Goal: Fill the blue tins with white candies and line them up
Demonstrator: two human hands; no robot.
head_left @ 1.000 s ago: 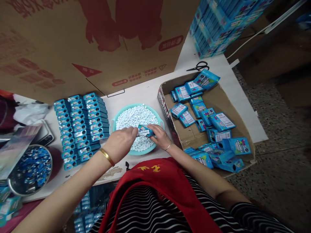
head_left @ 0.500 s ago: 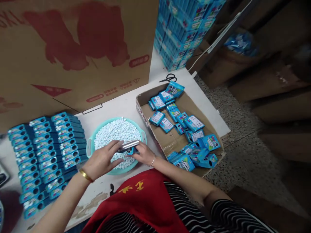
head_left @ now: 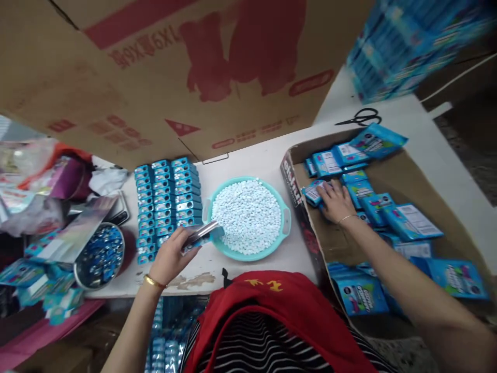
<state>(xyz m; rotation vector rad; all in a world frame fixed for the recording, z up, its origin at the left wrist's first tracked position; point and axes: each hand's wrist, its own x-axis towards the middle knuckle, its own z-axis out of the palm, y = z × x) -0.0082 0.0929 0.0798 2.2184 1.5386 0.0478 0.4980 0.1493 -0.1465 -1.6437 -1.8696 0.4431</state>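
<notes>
Your left hand [head_left: 171, 258], low and left of centre in the frame, pinches a small slim tin [head_left: 200, 235] between thumb and fingertips, its silvery face tipped up at the near-left rim of the teal basin [head_left: 286, 223]. The tin looks light and rigid, with a glossy and likely slick shell, so hold it by the long narrow edges rather than the flat faces. Your right hand [head_left: 334, 201], at centre right, lies spread and flat on a blue packet [head_left: 312, 192] inside the shallow cardboard tray [head_left: 295, 178]; those packets look thin, light and smooth, easily slid or lifted by a corner. The basin is heaped with small pale tablets [head_left: 246, 215], hard and loose, apt to roll. Left of it, tidy rows of blue tins [head_left: 165, 199] cover the white desk [head_left: 252, 153]. Farther left sits a metal bowl [head_left: 83, 277] of shiny blue pieces. Scissors [head_left: 359, 117] lie at upper right, with a big cardboard wall [head_left: 116, 77] behind.
</notes>
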